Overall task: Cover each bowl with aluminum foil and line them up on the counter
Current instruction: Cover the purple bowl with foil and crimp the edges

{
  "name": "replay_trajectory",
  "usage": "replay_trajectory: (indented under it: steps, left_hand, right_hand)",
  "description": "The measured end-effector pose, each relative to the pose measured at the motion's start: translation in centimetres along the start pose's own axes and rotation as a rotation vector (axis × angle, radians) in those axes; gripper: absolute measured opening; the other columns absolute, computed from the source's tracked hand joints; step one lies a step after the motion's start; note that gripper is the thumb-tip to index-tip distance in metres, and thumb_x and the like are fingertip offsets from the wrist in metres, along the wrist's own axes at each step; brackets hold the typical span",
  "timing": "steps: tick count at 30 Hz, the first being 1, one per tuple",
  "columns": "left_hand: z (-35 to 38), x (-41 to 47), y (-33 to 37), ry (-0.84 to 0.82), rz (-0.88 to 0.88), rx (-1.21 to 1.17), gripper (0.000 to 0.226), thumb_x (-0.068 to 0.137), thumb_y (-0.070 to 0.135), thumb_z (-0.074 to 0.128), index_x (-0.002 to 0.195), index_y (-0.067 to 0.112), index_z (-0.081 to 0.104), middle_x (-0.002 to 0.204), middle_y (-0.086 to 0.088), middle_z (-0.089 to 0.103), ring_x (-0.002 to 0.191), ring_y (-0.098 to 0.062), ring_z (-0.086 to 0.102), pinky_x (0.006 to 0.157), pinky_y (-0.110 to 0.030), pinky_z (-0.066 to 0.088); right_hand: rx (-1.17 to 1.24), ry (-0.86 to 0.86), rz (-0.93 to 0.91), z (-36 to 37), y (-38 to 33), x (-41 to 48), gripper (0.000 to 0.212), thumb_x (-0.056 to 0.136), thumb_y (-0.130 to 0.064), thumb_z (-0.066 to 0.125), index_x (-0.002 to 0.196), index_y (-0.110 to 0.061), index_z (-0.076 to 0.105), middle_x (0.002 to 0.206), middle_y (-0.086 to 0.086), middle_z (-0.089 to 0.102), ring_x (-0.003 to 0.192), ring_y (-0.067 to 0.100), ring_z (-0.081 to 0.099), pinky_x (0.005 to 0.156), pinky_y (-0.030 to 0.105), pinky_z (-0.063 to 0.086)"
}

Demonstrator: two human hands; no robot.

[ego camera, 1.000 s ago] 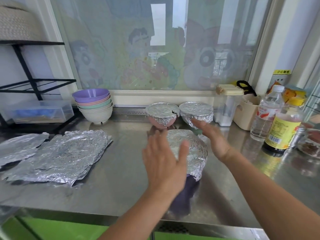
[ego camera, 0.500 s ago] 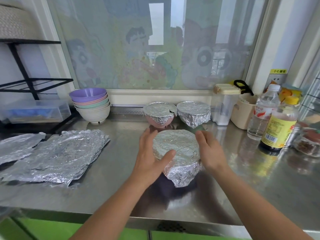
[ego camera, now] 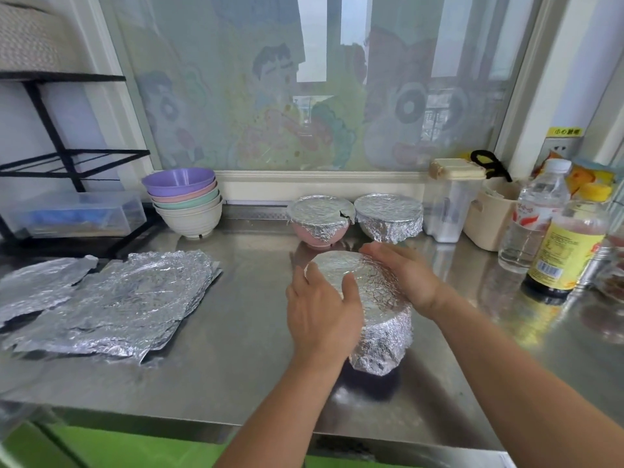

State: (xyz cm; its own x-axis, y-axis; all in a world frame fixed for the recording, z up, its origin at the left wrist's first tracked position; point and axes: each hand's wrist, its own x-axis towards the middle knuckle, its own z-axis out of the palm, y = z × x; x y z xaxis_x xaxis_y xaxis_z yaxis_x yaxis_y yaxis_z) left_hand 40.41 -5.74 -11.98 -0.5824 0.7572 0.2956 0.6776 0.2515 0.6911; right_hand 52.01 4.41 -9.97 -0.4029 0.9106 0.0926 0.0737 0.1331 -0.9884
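Head view: I am cupping both hands round the foil-wrapped bowl (ego camera: 380, 319), the left hand (ego camera: 320, 307) curling over its near-left rim with the thumb lying on top, the right hand (ego camera: 403, 276) curving round its far-right side. The bowl appears to be sitting on the steel desk (ego camera: 236, 352), just in front of two covered bowls (ego camera: 388, 219) by the window. Likely faults: I am pressing thin foil against a hard rim, so too firm a squeeze could split it, as the tear (ego camera: 344, 214) on the pink bowl (ego camera: 319, 233) suggests. The smooth desk could let the bowl slide. Pushing it back carelessly risks knocking the row or the bottles (ego camera: 567, 246).
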Motion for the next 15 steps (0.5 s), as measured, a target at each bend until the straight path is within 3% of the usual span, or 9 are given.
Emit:
replay_trajectory:
  steps: [4, 7, 9, 11, 13, 15]
  left_hand:
    - [0.2, 0.9, -1.0, 0.053, -0.042, -0.283, 0.045, 0.093, 0.036, 0.053, 0.133, 0.015, 0.05, 0.131, -0.001, 0.052, 0.12, -0.019, 0.049, 0.103, -0.034, 0.038]
    - [-0.1, 1.6, -1.5, 0.006, -0.116, -0.509, 0.044, 0.094, 0.035, 0.055, 0.133, 0.015, 0.049, 0.132, -0.002, 0.055, 0.119, -0.021, 0.053, 0.105, -0.04, 0.04]
    - [-1.0, 1.7, -1.6, -0.032, -0.099, -0.537, 0.045, 0.098, 0.039, 0.049, 0.136, 0.015, 0.045, 0.133, 0.004, 0.052, 0.124, -0.02, 0.049, 0.106, -0.031, 0.035]
    - [-1.8, 1.2, -1.4, 0.06, -0.019, -0.353, 0.049, 0.099, 0.046, 0.04, 0.138, 0.016, 0.043, 0.134, 0.002, 0.052, 0.128, -0.02, 0.045, 0.102, -0.027, 0.03]
    - [-2.3, -0.3, -0.3, 0.147, 0.127, -0.047, 0.063, 0.095, 0.058, 0.027, 0.14, 0.017, 0.041, 0.142, -0.002, 0.048, 0.134, -0.023, 0.039, 0.111, -0.038, 0.026]
    - [-1.2, -1.5, 1.0, 0.115, 0.233, 0.201, 0.078, 0.088, 0.066, 0.015, 0.142, 0.016, 0.04, 0.148, -0.009, 0.042, 0.141, -0.032, 0.029, 0.113, -0.054, 0.021]
  right_hand:
    - [-0.003, 0.224, -0.012, 0.9, 1.1, -0.6, 0.023, 0.094, -0.03, 0.062, 0.111, -0.017, 0.069, 0.105, -0.005, 0.069, 0.101, 0.011, 0.061, 0.085, 0.025, 0.041]
    - [-0.039, 0.311, -0.012, 1.3, 1.1, -1.3, 0.025, 0.097, -0.028, 0.058, 0.118, -0.017, 0.066, 0.104, -0.004, 0.063, 0.103, 0.014, 0.055, 0.087, 0.026, 0.036]
    - [-0.117, 0.309, -0.004, 0.9, 0.9, -1.4, 0.022, 0.098, -0.033, 0.054, 0.114, -0.022, 0.064, 0.098, -0.005, 0.062, 0.101, 0.017, 0.055, 0.088, 0.03, 0.039]
    - [-0.334, 0.285, -0.045, 0.1, 0.4, -1.2, 0.029, 0.098, -0.043, 0.05, 0.115, -0.023, 0.062, 0.103, -0.004, 0.063, 0.105, 0.02, 0.057, 0.09, 0.033, 0.042]
    - [-0.473, 0.234, -0.131, -0.6, -0.8, -0.7, 0.042, 0.099, -0.044, 0.049, 0.133, -0.021, 0.056, 0.127, -0.002, 0.057, 0.118, 0.017, 0.052, 0.101, 0.035, 0.041]
    - [-0.503, 0.066, -0.174, -0.5, -2.2, 0.0, 0.043, 0.1, -0.037, 0.05, 0.141, -0.025, 0.049, 0.134, -0.007, 0.05, 0.121, 0.01, 0.046, 0.106, 0.029, 0.036]
